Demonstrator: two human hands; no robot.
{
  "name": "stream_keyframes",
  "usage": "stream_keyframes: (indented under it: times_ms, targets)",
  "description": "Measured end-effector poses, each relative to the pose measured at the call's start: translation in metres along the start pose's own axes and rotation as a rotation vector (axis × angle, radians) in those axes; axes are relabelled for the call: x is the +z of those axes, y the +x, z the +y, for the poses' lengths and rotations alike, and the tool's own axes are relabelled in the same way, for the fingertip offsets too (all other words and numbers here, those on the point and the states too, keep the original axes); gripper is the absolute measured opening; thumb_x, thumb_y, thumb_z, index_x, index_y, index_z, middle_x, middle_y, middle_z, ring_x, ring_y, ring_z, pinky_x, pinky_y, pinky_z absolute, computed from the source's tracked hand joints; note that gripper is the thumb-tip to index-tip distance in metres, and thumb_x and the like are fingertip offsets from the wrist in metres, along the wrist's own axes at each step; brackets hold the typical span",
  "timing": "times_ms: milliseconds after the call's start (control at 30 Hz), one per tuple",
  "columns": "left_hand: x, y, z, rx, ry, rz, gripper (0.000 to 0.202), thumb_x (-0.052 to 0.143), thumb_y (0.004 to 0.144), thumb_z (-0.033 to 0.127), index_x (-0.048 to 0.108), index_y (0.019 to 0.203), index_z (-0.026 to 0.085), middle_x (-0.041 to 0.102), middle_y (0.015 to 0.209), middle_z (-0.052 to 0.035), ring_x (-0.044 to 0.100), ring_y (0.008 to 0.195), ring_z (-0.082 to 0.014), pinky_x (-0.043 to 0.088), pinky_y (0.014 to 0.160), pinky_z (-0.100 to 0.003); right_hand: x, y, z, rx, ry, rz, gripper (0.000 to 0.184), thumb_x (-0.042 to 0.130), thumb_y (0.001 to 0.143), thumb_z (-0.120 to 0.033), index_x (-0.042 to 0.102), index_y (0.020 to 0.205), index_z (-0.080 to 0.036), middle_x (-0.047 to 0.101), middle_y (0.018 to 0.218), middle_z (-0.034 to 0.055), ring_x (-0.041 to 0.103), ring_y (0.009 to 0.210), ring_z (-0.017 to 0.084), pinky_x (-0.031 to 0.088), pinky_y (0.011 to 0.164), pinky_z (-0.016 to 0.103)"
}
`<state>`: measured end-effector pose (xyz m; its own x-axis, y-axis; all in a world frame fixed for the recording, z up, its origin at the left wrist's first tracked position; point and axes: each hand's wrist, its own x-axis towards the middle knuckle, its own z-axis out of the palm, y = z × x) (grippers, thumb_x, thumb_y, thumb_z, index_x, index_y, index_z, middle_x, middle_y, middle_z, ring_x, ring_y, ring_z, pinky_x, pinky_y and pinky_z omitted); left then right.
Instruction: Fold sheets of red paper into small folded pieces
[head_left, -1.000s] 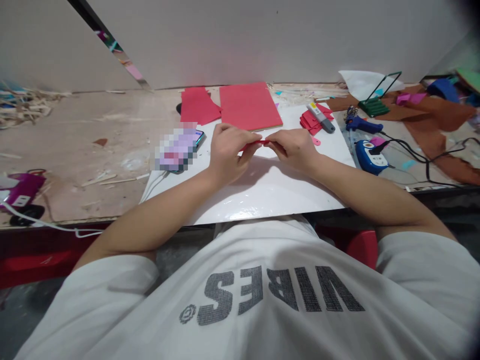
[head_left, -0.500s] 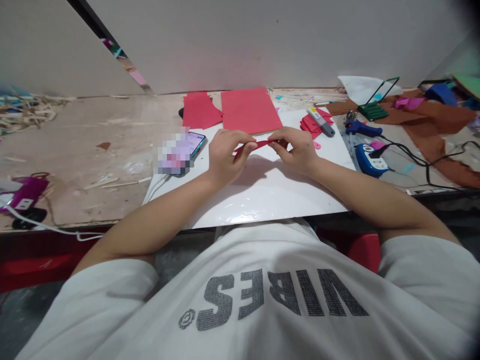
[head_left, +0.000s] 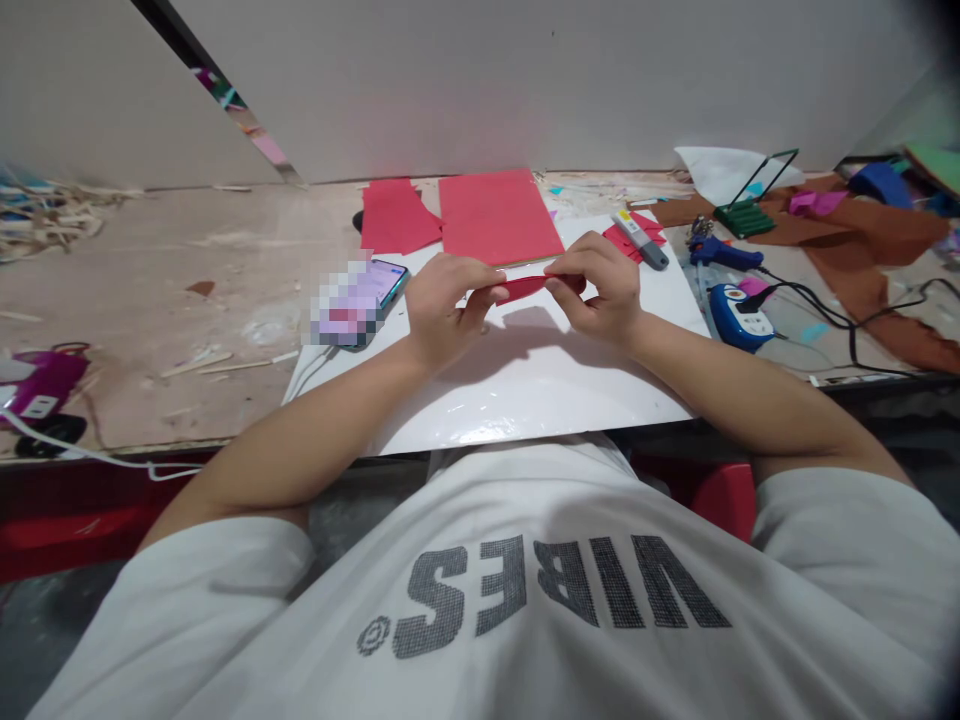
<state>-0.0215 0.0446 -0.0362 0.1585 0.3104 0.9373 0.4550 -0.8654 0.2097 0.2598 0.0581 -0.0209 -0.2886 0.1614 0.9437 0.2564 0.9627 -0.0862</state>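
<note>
A small piece of red paper, looking curled or folded, is stretched between my two hands above the white board. My left hand pinches its left end between thumb and fingers. At the other end, my right hand grips it with thumb and forefinger, and the fingers partly cover it. Behind my hands lie a large red sheet and a cut red piece. Past my right hand, a utility knife rests on several small red pieces.
Left of my hands is a phone with a white cable. To the right are a blue glue gun, a blue power socket with black cords, and brown sheets. A purple power socket sits far left, and wood scraps lie behind it.
My right hand has risen slightly and turned, and the fingers of both hands have shifted on the red paper. More of its flat face shows between them now.
</note>
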Motion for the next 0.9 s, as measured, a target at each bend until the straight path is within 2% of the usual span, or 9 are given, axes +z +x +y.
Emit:
stream_keyframes:
  times_ms: [100, 267, 333, 400, 467, 567, 667, 767, 900]
  targets:
    - [-0.003, 0.000, 0.001, 0.010, -0.096, -0.037, 0.046, 0.075, 0.130, 0.073, 0.090, 0.112, 0.034, 0.091, 0.093, -0.0018, 0.081, 0.082, -0.0213, 0.061, 0.080, -0.042, -0.003, 0.002, -0.004, -0.016, 0.017, 0.002, 0.014, 0.076, 0.128, -0.037, 0.084, 0.124, -0.027, 0.075, 0.100, 0.0008, 0.065, 0.072, 0.015, 0.056, 0.065, 0.032]
    - [-0.006, 0.008, 0.011, 0.026, -0.131, -0.091, 0.049, 0.073, 0.133, 0.066, 0.086, 0.105, 0.028, 0.089, 0.089, -0.0033, 0.083, 0.077, -0.0206, 0.059, 0.073, -0.037, -0.004, -0.002, -0.003, 0.152, 0.036, -0.107, 0.047, 0.070, 0.128, -0.069, 0.083, 0.111, -0.028, 0.068, 0.091, 0.0022, 0.068, 0.079, 0.021, 0.059, 0.073, 0.040]
    - [-0.005, 0.011, 0.014, 0.106, -0.152, -0.114, 0.041, 0.073, 0.135, 0.055, 0.086, 0.108, 0.028, 0.089, 0.088, -0.0028, 0.082, 0.074, -0.0197, 0.056, 0.069, -0.036, -0.004, -0.002, -0.004, 0.160, 0.047, -0.105, 0.046, 0.071, 0.129, -0.068, 0.082, 0.108, -0.028, 0.068, 0.090, 0.0023, 0.067, 0.080, 0.021, 0.058, 0.074, 0.040]
    - [-0.003, 0.012, 0.016, 0.175, -0.152, -0.142, 0.033, 0.073, 0.134, 0.046, 0.087, 0.111, 0.028, 0.090, 0.088, -0.0029, 0.082, 0.072, -0.0197, 0.054, 0.067, -0.035, -0.004, -0.001, -0.005, 0.096, 0.060, -0.065, 0.038, 0.072, 0.129, -0.060, 0.082, 0.110, -0.028, 0.069, 0.091, 0.0022, 0.066, 0.079, 0.020, 0.055, 0.073, 0.039]
    - [-0.001, 0.009, 0.018, 0.152, -0.099, -0.205, 0.037, 0.070, 0.134, 0.049, 0.088, 0.111, 0.027, 0.090, 0.089, -0.0050, 0.084, 0.075, -0.0215, 0.055, 0.070, -0.036, -0.002, 0.000, -0.007, 0.046, 0.069, -0.052, 0.034, 0.075, 0.129, -0.057, 0.084, 0.111, -0.029, 0.069, 0.094, 0.0019, 0.066, 0.079, 0.020, 0.055, 0.073, 0.039]
    - [0.003, 0.003, 0.022, 0.105, -0.055, -0.278, 0.042, 0.067, 0.134, 0.053, 0.087, 0.110, 0.026, 0.090, 0.092, -0.0080, 0.087, 0.083, -0.0238, 0.059, 0.077, -0.037, 0.003, -0.002, -0.009, 0.036, 0.080, -0.105, 0.037, 0.079, 0.126, -0.063, 0.088, 0.112, -0.030, 0.066, 0.095, 0.0010, 0.065, 0.078, 0.019, 0.057, 0.074, 0.039]
    - [0.004, 0.000, 0.027, 0.127, -0.100, -0.250, 0.035, 0.066, 0.135, 0.047, 0.085, 0.114, 0.027, 0.089, 0.092, -0.0066, 0.084, 0.082, -0.0225, 0.058, 0.077, -0.036, 0.004, -0.004, -0.009, 0.036, 0.120, -0.126, 0.036, 0.081, 0.126, -0.064, 0.090, 0.114, -0.030, 0.065, 0.094, 0.0007, 0.064, 0.078, 0.019, 0.058, 0.075, 0.039]
    - [0.001, 0.006, 0.033, 0.151, -0.091, -0.214, 0.034, 0.062, 0.136, 0.042, 0.087, 0.118, 0.026, 0.086, 0.089, -0.0048, 0.079, 0.074, -0.0210, 0.055, 0.071, -0.037, 0.002, -0.002, -0.007, 0.083, 0.134, -0.150, 0.043, 0.077, 0.126, -0.068, 0.091, 0.113, -0.030, 0.063, 0.092, 0.0014, 0.064, 0.078, 0.020, 0.059, 0.077, 0.040]
    - [-0.004, 0.014, 0.036, 0.133, -0.129, -0.091, 0.026, 0.072, 0.132, 0.041, 0.090, 0.119, 0.028, 0.088, 0.090, -0.0026, 0.075, 0.069, -0.0191, 0.053, 0.068, -0.037, -0.002, 0.003, 0.000, 0.141, 0.149, -0.172, 0.052, 0.074, 0.126, -0.074, 0.088, 0.105, -0.028, 0.063, 0.092, 0.0023, 0.065, 0.080, 0.021, 0.058, 0.079, 0.041]
